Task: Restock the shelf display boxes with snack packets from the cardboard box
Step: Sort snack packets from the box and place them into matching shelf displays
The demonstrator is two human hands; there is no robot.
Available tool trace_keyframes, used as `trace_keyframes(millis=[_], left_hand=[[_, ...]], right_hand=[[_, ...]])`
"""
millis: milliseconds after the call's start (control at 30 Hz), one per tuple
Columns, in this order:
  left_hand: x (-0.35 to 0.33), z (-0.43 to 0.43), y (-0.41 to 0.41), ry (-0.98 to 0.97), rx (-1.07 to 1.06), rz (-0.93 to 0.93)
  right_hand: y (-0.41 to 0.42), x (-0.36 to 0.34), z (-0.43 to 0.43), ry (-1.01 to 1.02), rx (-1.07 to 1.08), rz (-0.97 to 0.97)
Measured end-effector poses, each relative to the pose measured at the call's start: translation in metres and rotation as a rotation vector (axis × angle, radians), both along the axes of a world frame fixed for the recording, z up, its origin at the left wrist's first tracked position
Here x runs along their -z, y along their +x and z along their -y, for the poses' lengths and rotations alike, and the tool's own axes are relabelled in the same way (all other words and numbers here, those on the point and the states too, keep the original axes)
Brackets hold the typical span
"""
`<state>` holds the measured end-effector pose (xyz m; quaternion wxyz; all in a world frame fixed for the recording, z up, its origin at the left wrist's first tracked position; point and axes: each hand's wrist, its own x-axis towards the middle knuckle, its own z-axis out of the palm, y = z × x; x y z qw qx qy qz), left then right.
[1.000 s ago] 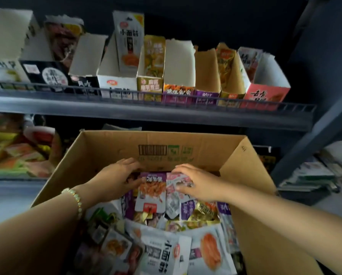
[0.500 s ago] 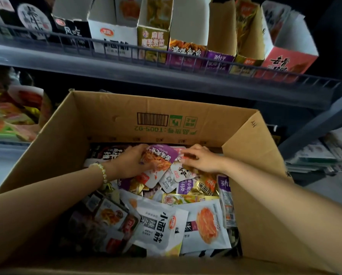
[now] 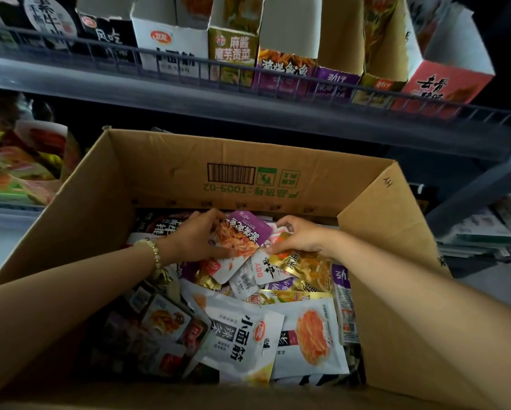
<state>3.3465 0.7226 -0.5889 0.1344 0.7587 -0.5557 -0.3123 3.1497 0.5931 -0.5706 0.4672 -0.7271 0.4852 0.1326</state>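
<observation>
An open cardboard box (image 3: 171,179) full of mixed snack packets fills the lower view. My left hand (image 3: 193,239) grips a purple-and-white packet (image 3: 242,236) near the box's far wall. My right hand (image 3: 300,238) reaches in beside it, and its fingers pinch small packets in the heap, a white-and-pink packet (image 3: 267,269) and a gold packet (image 3: 303,266) lying under them. Large white packets (image 3: 242,335) lie toward the near side. Above, a row of open display boxes (image 3: 233,51) stands on the grey shelf (image 3: 189,96).
A wire rail (image 3: 307,93) runs along the shelf's front edge. Bags of snacks (image 3: 17,161) sit on a lower shelf to the left. Stacked papers (image 3: 485,235) lie at the right behind a slanted grey post (image 3: 470,193). The box's right flap (image 3: 396,247) stands up.
The view has tilted down and closer to the box. My left hand has curled round the purple packet and lifted its end; my right hand has shifted slightly over the small packets.
</observation>
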Motion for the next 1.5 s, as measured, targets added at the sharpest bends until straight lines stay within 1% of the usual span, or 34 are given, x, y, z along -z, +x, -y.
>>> trace_keyframes(millis=[100, 200, 267, 333, 400, 533, 633, 700, 733, 800, 833, 900, 933, 967, 1000, 1067, 1100, 1167, 1233, 1267, 1367, 1433, 1500], left_hand=[[0.0, 0.0, -0.001, -0.05, -0.114, -0.155], [-0.003, -0.001, 0.0, -0.09, -0.24, -0.28], [-0.012, 0.0, 0.003, -0.061, -0.29, -0.343], [-0.026, 0.002, 0.01, 0.025, -0.32, -0.379], [-0.038, 0.0, 0.018, 0.106, -0.329, -0.338], [-0.047, -0.009, 0.029, 0.179, -0.282, -0.151], [-0.059, -0.011, 0.028, 0.221, -0.25, -0.064], [-0.068, -0.012, 0.026, 0.211, -0.189, -0.044], [-0.074, -0.013, 0.023, 0.168, -0.146, -0.055], [-0.088, -0.014, 0.016, 0.04, -0.09, -0.102], [-0.094, -0.013, 0.013, -0.028, -0.085, -0.122], [-0.105, -0.01, 0.004, -0.09, -0.096, -0.209], [-0.112, -0.01, -0.003, -0.1, -0.084, -0.303], [-0.116, -0.01, -0.009, -0.114, -0.069, -0.435], [-0.119, -0.01, -0.017, -0.145, -0.06, -0.598], [-0.12, -0.012, -0.033, -0.235, -0.065, -0.887], [-0.121, -0.012, -0.039, -0.283, -0.104, -0.971], [-0.122, -0.012, -0.048, -0.367, -0.252, -1.051], [-0.124, -0.012, -0.047, -0.44, -0.375, -1.025], [-0.126, -0.012, -0.044, -0.464, -0.394, -1.0], [-0.125, -0.015, -0.04, -0.517, -0.377, -0.945], [-0.125, -0.017, -0.042, -0.537, -0.37, -0.912], [-0.127, -0.017, -0.044, -0.526, -0.348, -0.944]], right_hand=[[0.002, 0.001, -0.004, 0.024, 0.036, 0.031], [0.002, 0.003, -0.011, -0.007, 0.051, 0.109], [0.001, 0.001, -0.013, -0.021, 0.037, 0.167], [0.001, -0.003, -0.012, -0.014, 0.03, 0.209], [0.001, -0.01, -0.01, -0.018, 0.002, 0.199], [-0.002, -0.028, -0.009, -0.029, -0.078, 0.164], [-0.007, -0.053, -0.009, -0.09, -0.151, 0.157], [-0.013, -0.074, -0.005, -0.113, -0.181, 0.181], [-0.017, -0.085, -0.003, -0.127, -0.175, 0.21], [-0.026, -0.106, 0.001, -0.141, -0.067, 0.342], [-0.029, -0.113, 0.003, -0.106, 0.025, 0.455], [-0.032, -0.123, 0.002, 0.068, 0.221, 0.728], [-0.032, -0.125, 0.001, 0.167, 0.299, 0.846], [-0.031, -0.124, -0.001, 0.251, 0.358, 0.934], [-0.028, -0.123, -0.004, 0.318, 0.4, 0.983], [-0.021, -0.118, -0.014, 0.375, 0.433, 0.971], [-0.017, -0.114, -0.019, 0.376, 0.441, 0.939], [-0.009, -0.106, -0.031, 0.344, 0.443, 0.884], [-0.005, -0.099, -0.04, 0.281, 0.385, 0.859], [-0.003, -0.098, -0.044, 0.251, 0.346, 0.849], [0.0, -0.098, -0.05, 0.11, 0.235, 0.812], [0.001, -0.099, -0.053, 0.001, 0.154, 0.728], [0.002, -0.099, -0.057, -0.047, 0.11, 0.684]])
